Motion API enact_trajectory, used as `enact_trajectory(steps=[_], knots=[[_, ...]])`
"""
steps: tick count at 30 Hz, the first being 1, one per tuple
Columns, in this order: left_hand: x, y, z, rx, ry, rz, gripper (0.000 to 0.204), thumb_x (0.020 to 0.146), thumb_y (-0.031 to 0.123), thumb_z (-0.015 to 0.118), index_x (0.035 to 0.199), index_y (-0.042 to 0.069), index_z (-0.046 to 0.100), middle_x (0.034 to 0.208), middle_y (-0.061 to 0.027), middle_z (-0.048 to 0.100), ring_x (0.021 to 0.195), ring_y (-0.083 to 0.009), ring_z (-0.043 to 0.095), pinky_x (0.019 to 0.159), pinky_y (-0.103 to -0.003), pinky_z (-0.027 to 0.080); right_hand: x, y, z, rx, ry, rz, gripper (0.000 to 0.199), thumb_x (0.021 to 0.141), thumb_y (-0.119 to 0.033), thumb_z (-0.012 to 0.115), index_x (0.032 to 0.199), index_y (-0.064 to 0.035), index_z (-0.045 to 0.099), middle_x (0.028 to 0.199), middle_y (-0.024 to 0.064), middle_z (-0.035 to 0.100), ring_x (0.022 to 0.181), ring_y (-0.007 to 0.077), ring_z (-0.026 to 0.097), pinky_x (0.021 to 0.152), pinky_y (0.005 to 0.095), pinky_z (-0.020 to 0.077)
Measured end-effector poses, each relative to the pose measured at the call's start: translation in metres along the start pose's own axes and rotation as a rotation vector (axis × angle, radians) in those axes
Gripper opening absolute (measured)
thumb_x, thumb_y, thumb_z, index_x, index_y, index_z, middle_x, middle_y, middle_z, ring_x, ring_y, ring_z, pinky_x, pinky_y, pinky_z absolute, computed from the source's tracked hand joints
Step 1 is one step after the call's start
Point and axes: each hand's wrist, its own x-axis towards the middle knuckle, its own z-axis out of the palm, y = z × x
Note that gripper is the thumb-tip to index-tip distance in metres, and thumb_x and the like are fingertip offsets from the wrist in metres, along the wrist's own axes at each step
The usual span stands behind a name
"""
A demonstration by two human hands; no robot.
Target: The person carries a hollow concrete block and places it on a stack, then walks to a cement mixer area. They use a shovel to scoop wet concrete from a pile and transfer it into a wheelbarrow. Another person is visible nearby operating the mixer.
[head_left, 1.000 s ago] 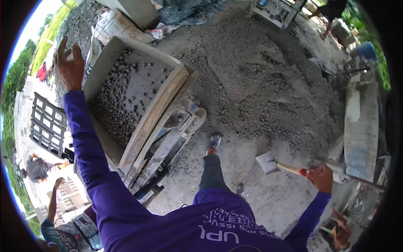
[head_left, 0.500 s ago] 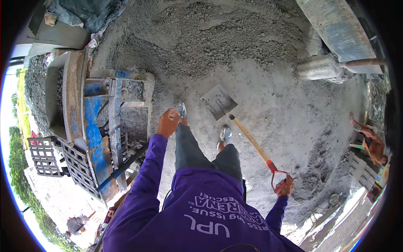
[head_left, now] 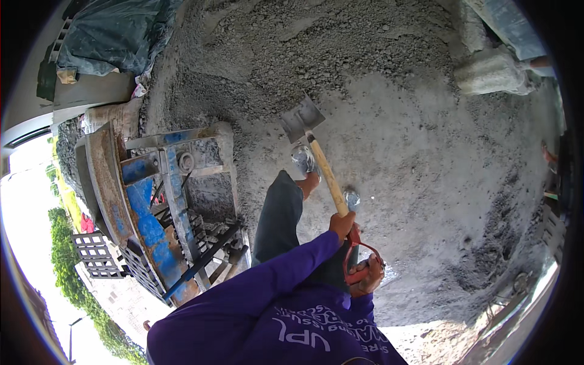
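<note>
I hold a shovel (head_left: 322, 164) with a wooden shaft, a grey metal blade and a red handle. My left hand (head_left: 342, 224) grips the shaft just above the handle, the arm in a purple sleeve. My right hand (head_left: 367, 275) is closed around the red handle. The blade (head_left: 301, 117) points toward a big pile of grey sand and gravel (head_left: 340, 48), and lies just in front of my dusty shoes (head_left: 303, 159).
A blue and rusty metal machine frame (head_left: 161, 201) stands at my left, with a tray beside it. A dark tarpaulin (head_left: 109, 36) lies at the upper left. A concrete block (head_left: 493, 72) sits at the upper right. Grey dusty ground (head_left: 450, 182) spreads to the right.
My left hand came off the machine side and took hold of the shovel shaft. The shovel swung from my right to the front, blade toward the pile.
</note>
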Motion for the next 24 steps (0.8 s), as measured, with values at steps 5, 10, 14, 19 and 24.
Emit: enact_trajectory(steps=[5,10,14,19,24], knots=[[0.043,0.164,0.003,-0.160,-0.008,0.093,0.027,0.086,0.023,0.057,0.090,-0.002,0.048,0.061,-0.0115,0.054,0.046,-0.0211,0.054,0.045,-0.035,0.047,0.044,-0.010,0.153,0.127,-0.146,-0.085,0.017,0.079,-0.015,0.060,0.073,-0.0007,0.053,0.052,0.0060,0.049,0.039,0.0159,0.048,0.039,0.0300,0.0447],[0.201,0.261,0.010,0.000,0.103,0.353,0.027,0.081,0.023,0.058,0.082,-0.003,0.052,0.067,-0.0117,0.058,0.055,-0.0228,0.058,0.050,-0.036,0.047,0.187,-0.018,0.256,0.013,-0.304,-0.067,0.015,0.076,-0.012,0.060,0.080,-0.0007,0.052,0.053,0.0058,0.047,0.040,0.0149,0.047,0.038,0.0299,0.0421],[0.227,0.216,0.012,0.082,-0.065,0.201,0.042,0.085,0.042,0.054,0.094,0.001,0.055,0.078,-0.0105,0.061,0.064,-0.0225,0.060,0.062,-0.041,0.048,0.262,0.005,0.179,-0.052,-0.135,-0.040,0.014,0.075,-0.013,0.060,0.080,-0.0017,0.052,0.053,0.0064,0.047,0.040,0.0151,0.047,0.037,0.0300,0.0444],[0.324,0.253,-0.053,0.077,0.034,-0.096,0.070,0.086,0.057,0.046,0.124,-0.001,0.046,0.106,-0.0168,0.058,0.093,-0.0292,0.058,0.076,-0.049,0.049,0.394,0.018,0.103,-0.350,0.045,-0.210,0.013,0.077,-0.013,0.059,0.081,-0.0020,0.053,0.056,0.0048,0.047,0.040,0.0131,0.047,0.035,0.0284,0.0446],[0.460,0.341,-0.107,-0.083,0.065,-0.074,0.079,0.083,0.056,0.053,0.134,-0.001,0.033,0.113,-0.0210,0.050,0.096,-0.0324,0.057,0.086,-0.054,0.047,0.454,0.027,0.111,-0.381,0.416,-0.117,0.017,0.082,-0.025,0.060,0.080,-0.0077,0.056,0.058,-0.0012,0.042,0.042,0.0096,0.044,0.036,0.0243,0.0384]])
